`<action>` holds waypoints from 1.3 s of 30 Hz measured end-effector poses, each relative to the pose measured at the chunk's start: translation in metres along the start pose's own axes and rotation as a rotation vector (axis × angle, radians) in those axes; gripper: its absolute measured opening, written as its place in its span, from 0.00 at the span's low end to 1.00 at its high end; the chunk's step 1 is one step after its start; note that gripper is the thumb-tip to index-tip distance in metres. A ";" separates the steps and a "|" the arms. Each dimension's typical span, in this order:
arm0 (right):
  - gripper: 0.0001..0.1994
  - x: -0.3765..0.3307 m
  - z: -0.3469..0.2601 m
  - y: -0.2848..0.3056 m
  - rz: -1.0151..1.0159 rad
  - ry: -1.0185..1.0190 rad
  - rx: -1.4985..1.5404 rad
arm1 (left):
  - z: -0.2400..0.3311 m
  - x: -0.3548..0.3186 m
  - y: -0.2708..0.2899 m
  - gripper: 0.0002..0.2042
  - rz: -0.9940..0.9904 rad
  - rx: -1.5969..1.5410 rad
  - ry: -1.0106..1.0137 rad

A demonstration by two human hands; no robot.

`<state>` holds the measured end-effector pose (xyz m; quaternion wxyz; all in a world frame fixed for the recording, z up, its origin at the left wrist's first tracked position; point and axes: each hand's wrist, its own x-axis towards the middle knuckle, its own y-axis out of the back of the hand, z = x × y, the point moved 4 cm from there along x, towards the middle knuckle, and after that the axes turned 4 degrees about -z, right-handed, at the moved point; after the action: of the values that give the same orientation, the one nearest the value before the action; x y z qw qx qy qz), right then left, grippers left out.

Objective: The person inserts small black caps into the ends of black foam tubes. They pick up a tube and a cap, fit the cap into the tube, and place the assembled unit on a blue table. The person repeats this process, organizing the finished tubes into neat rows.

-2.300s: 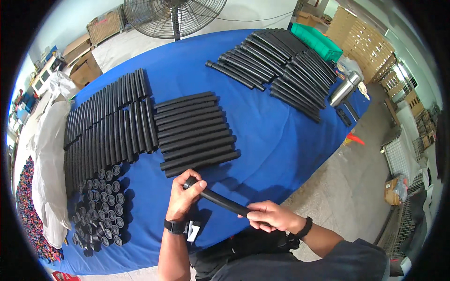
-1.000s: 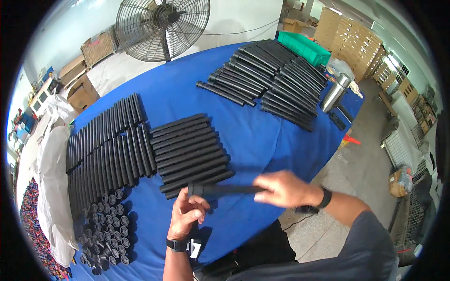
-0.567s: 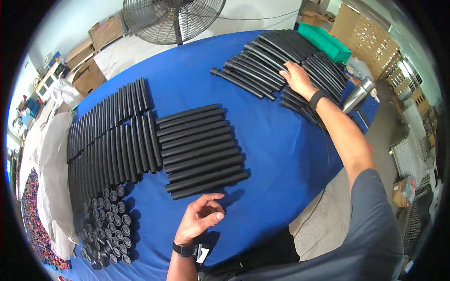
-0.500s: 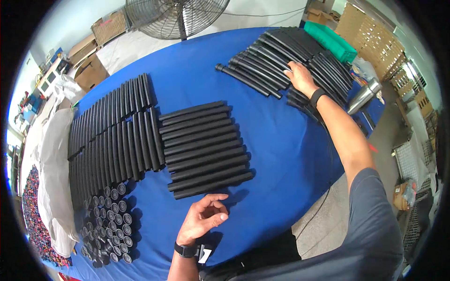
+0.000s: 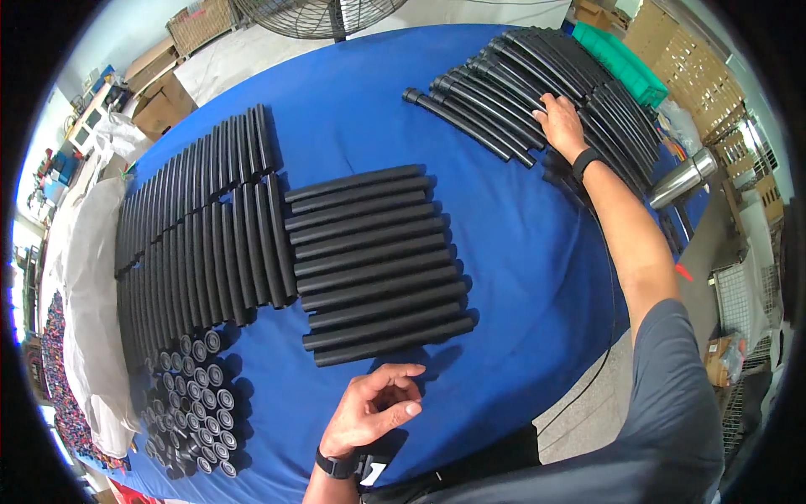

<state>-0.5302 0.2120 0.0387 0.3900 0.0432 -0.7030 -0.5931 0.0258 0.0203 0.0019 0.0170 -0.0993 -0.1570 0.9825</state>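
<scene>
My right hand [image 5: 562,128] reaches into the far-right pile of long black capped tubes [image 5: 478,107]. Its fingers are bent and closed on one black tube, though the palm hides part of the hold. My left hand [image 5: 375,409] hovers over the blue cloth near the front edge, fingers curved, with a gap between thumb and forefinger and nothing seen in it. Just beyond it lies a row of black tubes [image 5: 378,260], side by side. Left of that, more black tubes [image 5: 193,244] lie in two rows. Round black caps [image 5: 197,403] cluster below these.
A green bin [image 5: 621,63] stands behind the far-right pile. Beside the pile lies a silver metal cylinder [image 5: 682,178]. A white sheet [image 5: 92,311] covers the left table edge. Beyond the far edge stands a large fan [image 5: 323,13]. Cardboard boxes [image 5: 159,105] sit at the back left.
The view has shifted a little, so the tubes and table appear moved. My right hand stays at the far-right pile, and my left hand keeps its curved pose near the front edge.
</scene>
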 end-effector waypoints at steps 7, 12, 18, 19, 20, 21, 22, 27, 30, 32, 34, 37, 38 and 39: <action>0.20 0.005 -0.004 0.004 0.020 0.030 0.014 | 0.001 -0.001 0.000 0.21 0.004 0.044 -0.005; 0.21 -0.003 -0.002 0.005 -0.020 0.062 -0.016 | 0.002 -0.002 0.001 0.23 -0.023 0.052 0.055; 0.20 -0.004 0.002 0.004 -0.018 0.053 0.048 | 0.002 -0.002 -0.001 0.22 -0.024 0.014 0.050; 0.20 -0.004 0.002 0.002 -0.035 0.024 0.060 | 0.002 -0.002 -0.001 0.22 -0.020 0.001 0.057; 0.19 -0.004 0.001 0.002 -0.030 0.028 0.060 | 0.002 -0.002 -0.001 0.22 -0.017 -0.012 0.063; 0.19 -0.005 0.000 0.002 -0.026 0.032 0.061 | 0.002 -0.002 -0.001 0.21 -0.009 0.003 0.046; 0.18 -0.006 -0.001 0.002 -0.022 0.036 0.062 | 0.001 -0.001 -0.001 0.21 -0.002 0.017 0.029; 0.15 -0.001 -0.010 0.007 0.020 0.053 0.034 | -0.004 -0.001 0.000 0.20 0.015 0.039 0.003; 0.14 0.004 -0.006 0.006 0.111 0.063 -0.015 | -0.003 0.000 0.001 0.19 0.009 0.050 0.003; 0.13 0.007 0.004 0.004 0.115 0.039 -0.059 | -0.003 0.000 0.001 0.19 0.001 0.052 0.002; 0.13 0.007 0.005 0.002 0.127 0.041 -0.018 | -0.002 0.000 0.000 0.19 0.009 0.048 -0.009; 0.13 0.013 0.000 0.002 0.067 0.049 0.067 | 0.001 0.000 0.000 0.20 0.010 0.060 -0.012; 0.13 0.015 -0.004 0.001 0.034 0.052 0.100 | 0.002 0.000 0.000 0.20 0.009 0.068 -0.010; 0.13 0.018 -0.005 -0.002 0.052 0.099 0.097 | 0.002 0.000 0.000 0.19 0.009 0.065 -0.005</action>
<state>-0.5402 0.1986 0.0461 0.4368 0.0731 -0.7117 -0.5453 0.0257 0.0193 0.0036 0.0154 -0.0971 -0.1243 0.9874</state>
